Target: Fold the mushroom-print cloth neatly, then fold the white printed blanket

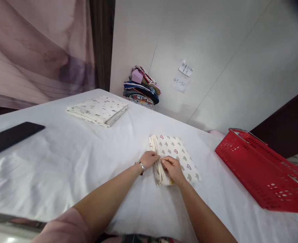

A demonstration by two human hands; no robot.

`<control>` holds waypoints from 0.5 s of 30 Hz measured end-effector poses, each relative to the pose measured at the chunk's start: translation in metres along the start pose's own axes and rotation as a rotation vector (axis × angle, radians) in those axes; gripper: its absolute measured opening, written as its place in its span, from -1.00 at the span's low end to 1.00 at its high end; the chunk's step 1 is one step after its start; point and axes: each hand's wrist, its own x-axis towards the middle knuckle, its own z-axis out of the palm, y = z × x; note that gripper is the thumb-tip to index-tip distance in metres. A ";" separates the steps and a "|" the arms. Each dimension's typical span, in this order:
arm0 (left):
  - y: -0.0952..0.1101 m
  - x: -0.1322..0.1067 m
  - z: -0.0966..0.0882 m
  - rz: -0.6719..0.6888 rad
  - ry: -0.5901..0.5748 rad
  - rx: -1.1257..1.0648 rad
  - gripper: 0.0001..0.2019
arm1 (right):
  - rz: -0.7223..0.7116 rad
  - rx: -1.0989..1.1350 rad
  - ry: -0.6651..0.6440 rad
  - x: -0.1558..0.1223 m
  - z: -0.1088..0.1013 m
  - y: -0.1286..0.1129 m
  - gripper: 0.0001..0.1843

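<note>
A cream cloth (pixel 175 148) with grey and red mushroom-like prints lies folded on the white-covered surface in front of me. Its layered folded edge faces left. My left hand (pixel 149 159), with a silver bracelet at the wrist, pinches that edge from the left side. Close beside it, my right hand (pixel 173 167) has its thumb and fingers pinched together at the same edge, with the palm over the cloth. Both hands hide part of the layers. Farther left lies another folded cloth (pixel 98 108), white with small dark prints, which neither hand touches.
A red plastic basket (pixel 260 172) stands at the right. A dark flat panel (pixel 15 135) lies at the left. Against the white wall behind is a stack of folded clothes (pixel 142 88); handwritten paper notes (pixel 180 83) hang there. A pink curtain (pixel 37 50) hangs at the back left.
</note>
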 end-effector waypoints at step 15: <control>-0.011 0.000 0.007 0.182 0.043 -0.071 -0.80 | 0.076 -0.310 0.005 0.039 0.003 0.005 -0.72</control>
